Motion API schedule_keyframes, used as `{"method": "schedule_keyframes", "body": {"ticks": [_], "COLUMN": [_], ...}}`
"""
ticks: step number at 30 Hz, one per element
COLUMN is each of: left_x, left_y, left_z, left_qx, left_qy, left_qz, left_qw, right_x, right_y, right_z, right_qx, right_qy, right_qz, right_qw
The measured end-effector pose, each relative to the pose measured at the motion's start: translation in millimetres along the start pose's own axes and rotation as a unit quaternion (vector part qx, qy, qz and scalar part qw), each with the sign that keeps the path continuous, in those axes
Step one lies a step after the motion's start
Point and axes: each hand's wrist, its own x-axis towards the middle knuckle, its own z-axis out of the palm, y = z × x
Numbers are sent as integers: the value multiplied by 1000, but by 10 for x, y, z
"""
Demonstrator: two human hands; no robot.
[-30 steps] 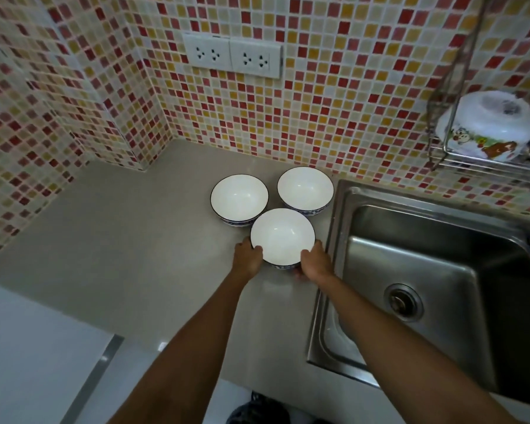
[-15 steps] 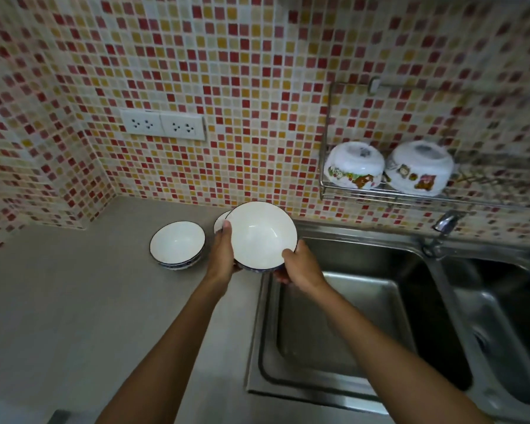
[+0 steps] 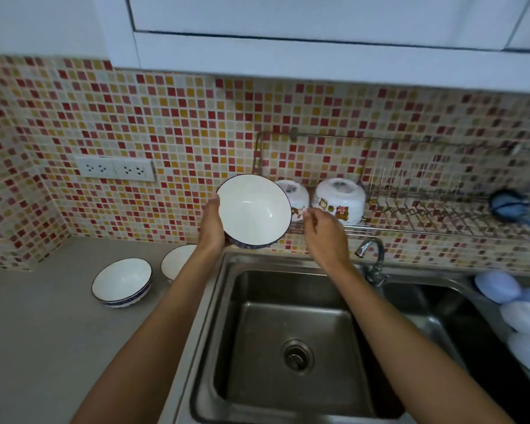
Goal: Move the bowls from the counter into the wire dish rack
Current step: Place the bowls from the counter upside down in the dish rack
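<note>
Head view: left hand fingers alone clasp the white blue-rimmed bowl; right hand, fingers loosely spread, is off it, so it may slip into the steel sink.

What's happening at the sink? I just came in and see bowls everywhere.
A person is moving bowls into the wire dish rack on the wall. The left hand holds a white bowl up over the sink, tilted toward the camera; the right hand is beside it, open. Two bowls wait on the counter; two patterned bowls sit upside down in the rack.
</note>
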Motion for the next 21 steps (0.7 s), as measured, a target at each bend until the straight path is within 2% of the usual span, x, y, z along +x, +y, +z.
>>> {"method": "schedule_keyframes", "body": {"ticks": [6, 9, 14, 17, 21], "left_x": [118, 195, 295, 337, 525], "left_y": [64, 105, 233, 253, 219], "left_z": [332, 520, 810, 946, 1036], "left_qx": [81, 89, 129, 170, 278], "left_qy": [-14, -9, -15, -45, -87], "left_qz": [53, 84, 122, 206, 295], "left_qw": [995, 992, 984, 963, 910], "right_x": [202, 218, 182, 156, 142], "right_y": [651, 877, 920, 930, 979], "right_z": [-82, -37, 42, 74, 124], "right_qx": [-209, -233, -238, -247, -255], "right_qy": [-58, -53, 2, 21, 20], "right_qz": [-104, -143, -149, -163, -164], "right_qw": [971, 961, 960, 955, 953]}}
